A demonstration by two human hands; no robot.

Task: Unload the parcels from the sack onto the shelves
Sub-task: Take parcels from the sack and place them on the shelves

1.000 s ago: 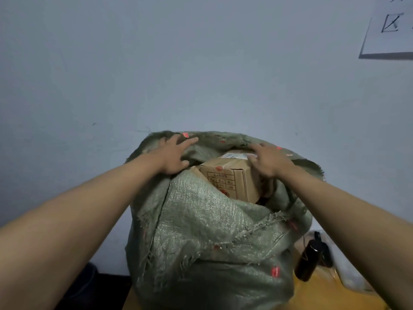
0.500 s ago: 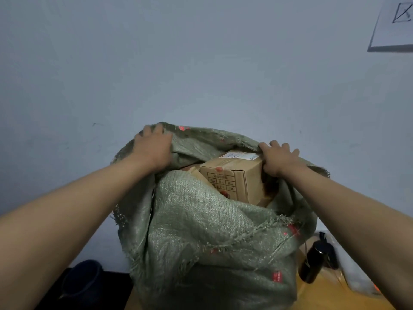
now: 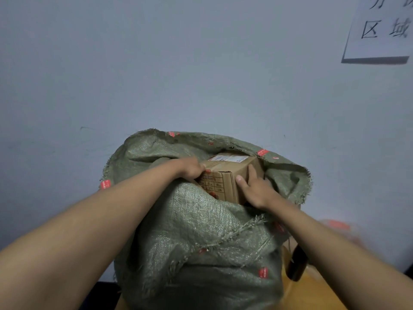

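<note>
Extraction of first parcel in hand; shelves out of view.

Cardboard box (image 3: pixel 230 175) sat in the sack (image 3: pixel 201 231) mouth, at 12 o'clock. Left hand (image 3: pixel 191 170) curled on its left edge; right hand (image 3: pixel 253 186) pressed flat, fingers straight, against its right face. Next move judged: lift clear of the rim.

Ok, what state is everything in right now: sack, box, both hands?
sack: upright, mouth open, rim slumped.
cardboard box: taped shut, white label on top, still in the sack mouth, only its top part showing.
left hand: fingers curled on the box's left edge.
right hand: pressed flat against the box's right side, thumb on its front corner.
</note>
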